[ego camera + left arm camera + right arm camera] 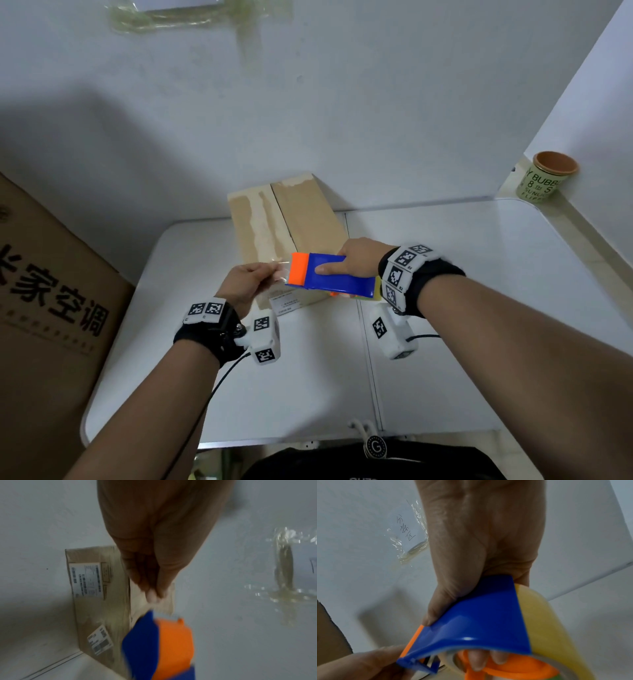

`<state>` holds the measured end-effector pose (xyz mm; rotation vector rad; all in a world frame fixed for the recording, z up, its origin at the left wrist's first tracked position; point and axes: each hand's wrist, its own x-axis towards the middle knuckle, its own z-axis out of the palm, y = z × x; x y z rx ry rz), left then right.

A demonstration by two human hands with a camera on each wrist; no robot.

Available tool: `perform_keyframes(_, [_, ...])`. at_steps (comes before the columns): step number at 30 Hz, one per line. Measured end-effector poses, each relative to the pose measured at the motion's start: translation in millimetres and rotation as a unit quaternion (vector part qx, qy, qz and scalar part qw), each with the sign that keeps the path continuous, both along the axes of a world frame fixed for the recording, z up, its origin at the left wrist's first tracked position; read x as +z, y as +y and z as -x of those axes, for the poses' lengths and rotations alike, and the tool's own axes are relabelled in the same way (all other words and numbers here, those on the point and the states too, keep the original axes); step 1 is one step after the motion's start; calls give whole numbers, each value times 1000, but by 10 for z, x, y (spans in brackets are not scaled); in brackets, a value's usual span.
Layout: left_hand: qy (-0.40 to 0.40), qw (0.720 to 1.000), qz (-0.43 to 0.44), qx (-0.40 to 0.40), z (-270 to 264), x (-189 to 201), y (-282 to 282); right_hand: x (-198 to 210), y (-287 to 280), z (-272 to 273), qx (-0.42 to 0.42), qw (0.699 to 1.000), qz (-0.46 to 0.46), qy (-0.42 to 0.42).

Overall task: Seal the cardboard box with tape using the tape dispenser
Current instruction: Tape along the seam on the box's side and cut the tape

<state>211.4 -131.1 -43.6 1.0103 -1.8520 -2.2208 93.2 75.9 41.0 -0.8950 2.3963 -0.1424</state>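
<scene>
A long cardboard box [291, 219] lies on the white table [462, 308], its top flaps meeting along a centre seam with torn old tape marks. My right hand [356, 262] grips the blue and orange tape dispenser [332, 275] above the box's near end, thumb along its top and fingers curled inside the roll [544, 622]. My left hand [246, 282] pinches the clear tape end [279, 270] at the dispenser's orange nose. In the left wrist view the pinching fingertips [154, 596] sit just above the dispenser [159, 646], with the labelled box side [96, 588] behind.
A large brown printed carton [51, 308] stands at the left of the table. A green cup [548, 178] sits on a ledge at the far right. The wall [342, 102] rises right behind the box, with old tape stuck on it. A seam splits the table.
</scene>
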Motion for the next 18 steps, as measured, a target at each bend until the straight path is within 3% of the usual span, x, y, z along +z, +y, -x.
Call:
perform_keyframes(3, [-14,996,27,83,-234,-90,-247,67,81,95,2,999,-35,33])
perform_keyframes(11, [7,984,93,155,-450,-169,-82,166,-138,-15,31,987,-94,125])
perform_keyframes(18, [-7,976,68,206,-601,-327,17,83,-336,-188,53,976,-111,179])
